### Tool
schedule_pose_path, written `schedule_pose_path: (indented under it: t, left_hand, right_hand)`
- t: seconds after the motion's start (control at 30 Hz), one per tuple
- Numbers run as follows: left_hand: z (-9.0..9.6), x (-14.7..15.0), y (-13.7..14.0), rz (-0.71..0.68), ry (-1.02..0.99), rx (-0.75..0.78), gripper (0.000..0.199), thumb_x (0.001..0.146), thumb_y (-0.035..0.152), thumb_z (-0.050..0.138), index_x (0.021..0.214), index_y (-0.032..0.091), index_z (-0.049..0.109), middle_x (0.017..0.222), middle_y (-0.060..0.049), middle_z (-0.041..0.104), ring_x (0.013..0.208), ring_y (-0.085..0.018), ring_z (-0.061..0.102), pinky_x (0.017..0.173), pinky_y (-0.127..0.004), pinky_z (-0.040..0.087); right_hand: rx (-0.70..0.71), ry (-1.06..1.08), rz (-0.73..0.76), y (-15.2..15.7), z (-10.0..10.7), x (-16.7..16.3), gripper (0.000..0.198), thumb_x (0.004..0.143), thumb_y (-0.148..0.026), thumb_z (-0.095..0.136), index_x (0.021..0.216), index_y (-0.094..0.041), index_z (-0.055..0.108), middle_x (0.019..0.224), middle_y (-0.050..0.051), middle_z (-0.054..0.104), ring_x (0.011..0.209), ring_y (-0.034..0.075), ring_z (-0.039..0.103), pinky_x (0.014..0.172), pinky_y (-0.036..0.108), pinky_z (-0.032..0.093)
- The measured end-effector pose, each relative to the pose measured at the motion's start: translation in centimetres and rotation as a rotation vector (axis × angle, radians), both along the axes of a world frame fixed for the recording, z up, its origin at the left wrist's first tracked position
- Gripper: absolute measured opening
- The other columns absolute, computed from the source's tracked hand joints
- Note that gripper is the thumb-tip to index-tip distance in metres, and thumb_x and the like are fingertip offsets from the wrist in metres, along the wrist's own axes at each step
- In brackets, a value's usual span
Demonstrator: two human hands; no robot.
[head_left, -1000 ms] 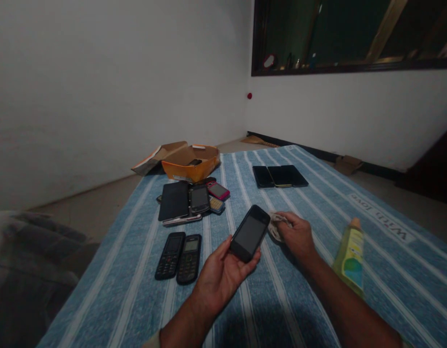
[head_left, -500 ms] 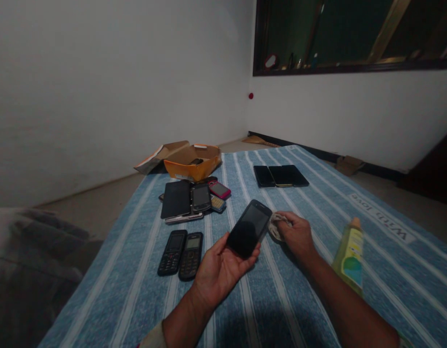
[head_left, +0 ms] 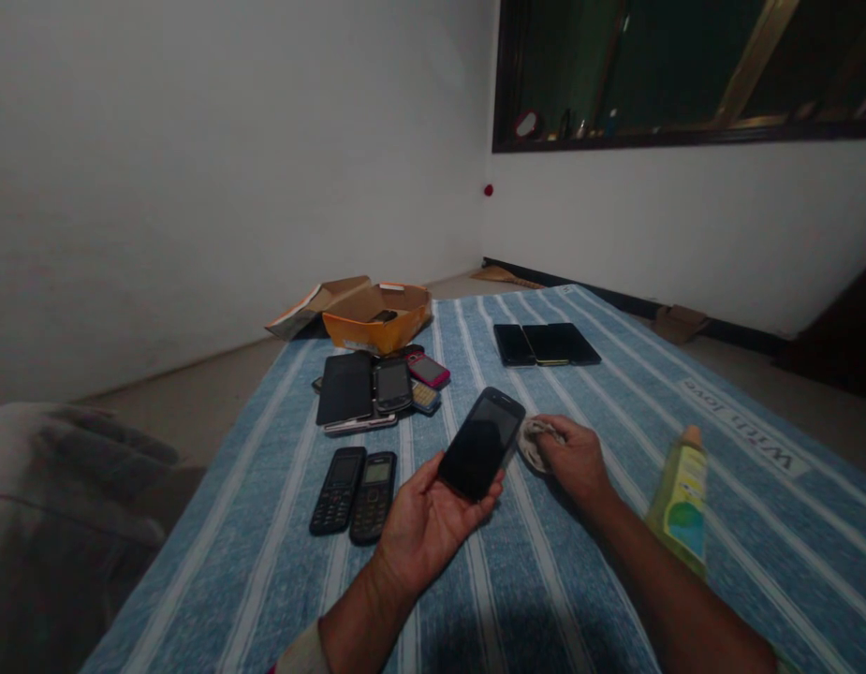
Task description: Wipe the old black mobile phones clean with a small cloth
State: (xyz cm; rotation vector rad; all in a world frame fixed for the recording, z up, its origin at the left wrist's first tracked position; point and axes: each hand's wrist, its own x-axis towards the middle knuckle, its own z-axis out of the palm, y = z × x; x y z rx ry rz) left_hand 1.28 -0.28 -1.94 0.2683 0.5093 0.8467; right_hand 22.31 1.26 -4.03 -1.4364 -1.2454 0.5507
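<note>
A dark-screened smartphone [head_left: 481, 444] rests tilted in my left hand [head_left: 433, 526], gripped by its lower edges between thumb and fingers. My right hand [head_left: 574, 461] pinches a crumpled light-coloured cloth [head_left: 535, 444] just right of the phone's upper edge; whether the cloth touches the phone I cannot tell. Two black keypad phones lie side by side left of my left hand, one [head_left: 338, 490] slightly farther left than the other [head_left: 374, 496]. Beyond them is a pile of several phones [head_left: 393, 384], with a pink one [head_left: 430, 369] on its right side.
An open orange cardboard box [head_left: 376, 333] stands at the far left of the striped blue cloth [head_left: 264, 562]. Flat black phones [head_left: 545, 344] lie in a row at the far right. A yellow-green bottle [head_left: 678, 501] is beside my right forearm. Grey fabric [head_left: 46, 543] is at the left.
The view has shifted slightly. Both hands keep their holds on the smartphone and the cloth, with the cloth a touch nearer the phone's side.
</note>
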Motion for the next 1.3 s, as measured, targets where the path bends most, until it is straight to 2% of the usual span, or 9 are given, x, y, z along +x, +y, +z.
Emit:
schedule_pose_path:
  t: [0.37,0.53,0.6,0.7,0.83,0.97,1.1,1.2,1.3]
  left_hand:
    - [0.1,0.0,0.0,0.018,0.025,-0.005,0.043,0.093,0.032,0.048,0.126,0.005,0.050,0.108,-0.020,0.070,0.096,-0.027,0.069,0.085,-0.038,0.053]
    - [0.1,0.1,0.2,0.046,0.028,-0.035,0.044,0.094,0.031,0.046,0.130,0.004,0.047,0.107,-0.020,0.070,0.095,-0.027,0.070,0.086,-0.039,0.053]
    - [0.2,0.1,0.2,0.057,0.042,-0.037,0.044,0.094,0.030,0.046,0.129,0.003,0.047,0.107,-0.020,0.070,0.094,-0.027,0.070,0.087,-0.039,0.053]
    - [0.2,0.2,0.2,0.070,0.070,-0.019,0.041,0.095,0.030,0.046,0.126,0.003,0.049,0.107,-0.020,0.070,0.094,-0.027,0.070,0.087,-0.039,0.053]
    - [0.0,0.3,0.0,0.109,0.170,0.061,0.034,0.092,0.032,0.053,0.112,0.006,0.059,0.104,-0.019,0.071,0.088,-0.025,0.070,0.082,-0.037,0.055]
    - [0.0,0.3,-0.4,0.213,0.448,0.274,0.033,0.081,0.035,0.069,0.102,0.009,0.069,0.093,-0.014,0.072,0.084,-0.025,0.069,0.081,-0.038,0.054]
    - [-0.1,0.1,-0.7,0.298,0.916,0.678,0.032,0.073,0.030,0.076,0.103,0.018,0.073,0.100,-0.008,0.072,0.097,-0.027,0.065,0.092,-0.039,0.048]
    - [-0.7,0.0,-0.9,0.324,1.133,1.025,0.037,0.073,0.029,0.075,0.109,0.021,0.071,0.112,-0.010,0.068,0.109,-0.030,0.058,0.101,-0.044,0.040]
    - [-1.4,0.0,-0.9,0.296,1.233,1.212,0.045,0.074,0.027,0.073,0.117,0.019,0.066,0.118,-0.014,0.064,0.112,-0.033,0.054,0.102,-0.048,0.038]
  right_hand:
    - [0.064,-0.068,-0.031,0.1,0.1,0.3,0.022,0.076,-0.031,0.057,0.081,-0.019,0.074,0.083,0.006,0.071,0.080,0.023,0.065,0.078,0.037,0.050]
    - [0.069,-0.055,-0.061,0.2,0.3,0.2,0.021,0.069,-0.032,0.059,0.077,-0.019,0.074,0.105,0.011,0.070,0.098,0.028,0.064,0.090,0.041,0.046]
    - [-0.003,0.055,-0.032,0.1,0.4,0.2,0.023,0.067,-0.032,0.061,0.081,-0.019,0.074,0.100,0.010,0.072,0.090,0.027,0.065,0.081,0.039,0.049]
    - [-0.101,0.291,0.069,-0.1,0.4,0.2,0.020,0.067,-0.033,0.064,0.078,-0.017,0.071,0.071,0.004,0.069,0.062,0.021,0.062,0.059,0.032,0.047]
    - [-0.094,0.430,0.076,0.0,0.4,0.3,0.017,0.065,-0.033,0.069,0.070,-0.017,0.068,0.062,0.000,0.065,0.055,0.017,0.058,0.053,0.028,0.044]
    - [-0.076,0.487,-0.028,0.2,0.4,0.4,0.021,0.064,-0.036,0.070,0.074,-0.017,0.068,0.063,0.001,0.065,0.055,0.018,0.057,0.051,0.028,0.044]
    - [-0.051,0.482,-0.072,0.3,0.4,0.6,0.021,0.067,-0.036,0.069,0.076,-0.017,0.067,0.062,-0.001,0.063,0.055,0.016,0.056,0.049,0.027,0.044]
    - [-0.017,0.396,-0.079,0.4,0.0,0.8,0.019,0.071,-0.036,0.067,0.078,-0.018,0.067,0.063,-0.002,0.062,0.054,0.015,0.056,0.050,0.026,0.044]
    - [0.032,0.215,-0.087,0.4,-0.2,1.0,0.022,0.078,-0.036,0.060,0.089,-0.019,0.068,0.072,0.001,0.066,0.064,0.019,0.061,0.059,0.030,0.050]
